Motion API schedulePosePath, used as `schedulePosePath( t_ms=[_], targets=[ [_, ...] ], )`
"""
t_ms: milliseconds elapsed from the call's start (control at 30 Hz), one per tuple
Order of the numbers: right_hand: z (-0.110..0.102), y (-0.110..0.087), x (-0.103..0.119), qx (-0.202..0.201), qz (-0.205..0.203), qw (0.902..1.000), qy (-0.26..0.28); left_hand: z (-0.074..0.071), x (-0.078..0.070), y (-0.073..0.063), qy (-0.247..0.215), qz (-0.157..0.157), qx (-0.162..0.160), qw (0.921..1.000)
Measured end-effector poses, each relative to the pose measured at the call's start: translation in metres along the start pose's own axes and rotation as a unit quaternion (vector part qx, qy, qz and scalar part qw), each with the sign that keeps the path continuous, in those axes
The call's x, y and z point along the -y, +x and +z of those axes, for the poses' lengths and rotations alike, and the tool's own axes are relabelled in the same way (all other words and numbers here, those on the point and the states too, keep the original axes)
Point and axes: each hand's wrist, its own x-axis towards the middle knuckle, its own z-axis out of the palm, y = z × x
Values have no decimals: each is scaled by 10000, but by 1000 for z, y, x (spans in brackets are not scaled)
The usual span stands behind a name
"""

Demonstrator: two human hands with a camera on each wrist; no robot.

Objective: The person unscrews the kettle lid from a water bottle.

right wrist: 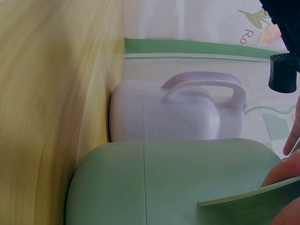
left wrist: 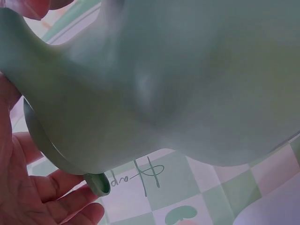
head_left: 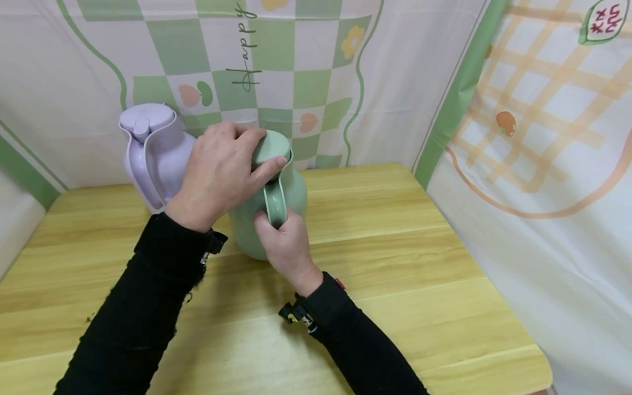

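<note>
A pale green thermos jug (head_left: 247, 233) stands upright on the wooden table, its handle toward me. My right hand (head_left: 291, 247) grips the lower part of the handle (head_left: 275, 203). Over the jug's top, my left hand (head_left: 222, 164) holds the round lid (head_left: 273, 147), thumb along the near side and fingers around the far side. Fingers of the left hand (left wrist: 56, 197) also show beside the green rim in the left wrist view. To the left stands a lilac thermos jug (head_left: 160, 159) of similar shape, partly hidden behind my left hand.
The wood-grain table (head_left: 385, 263) extends to both sides, with rounded corners at the right. Behind it hangs a green-and-white checked cloth (head_left: 276, 60). Another printed cloth (head_left: 533, 142) with an orange grid hangs on the right.
</note>
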Motion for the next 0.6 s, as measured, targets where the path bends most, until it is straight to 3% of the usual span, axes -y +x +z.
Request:
schedulePosePath(
  t_ms=[267, 600],
  targets=[
    [0, 1, 0, 16, -40, 10000, 7, -5, -1, -1, -162, -240, 295, 9991],
    [0, 1, -1, 49, -74, 10000, 19, -9, 0, -3, -8, -242, 354, 9991]
  ],
)
